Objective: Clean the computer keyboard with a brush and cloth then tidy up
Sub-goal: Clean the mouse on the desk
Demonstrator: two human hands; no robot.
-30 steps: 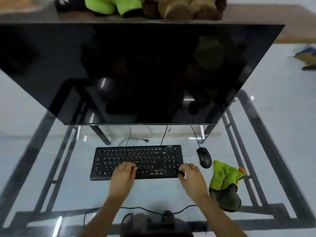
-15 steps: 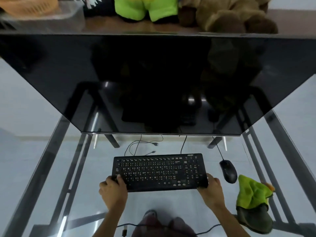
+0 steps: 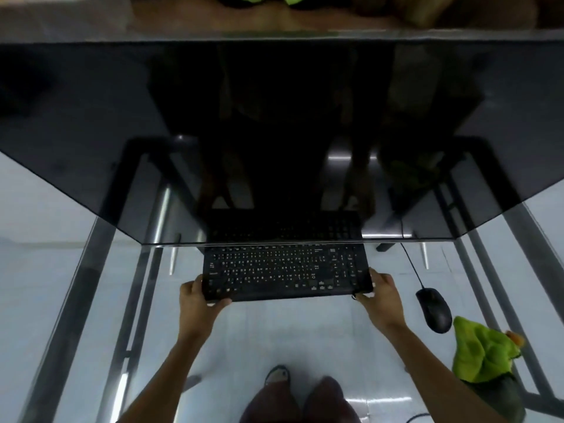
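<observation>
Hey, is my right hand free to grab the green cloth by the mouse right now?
Probably not yet: the right hand grips the keyboard end. Nothing lies between it and the green cloth except the mouse.

I'm looking at a home computer desk, prob a bedroom or study: glass-top table on metal frame, big dark monitor, keyboard w/ wired mouse, plush toys on wooden shelf behind, pale tiled floor

Left hand and right hand grip the keyboard ends; far edge under monitor. Mouse, green cloth at desk right edge. Keyboard possibly lifted, unclear.
</observation>
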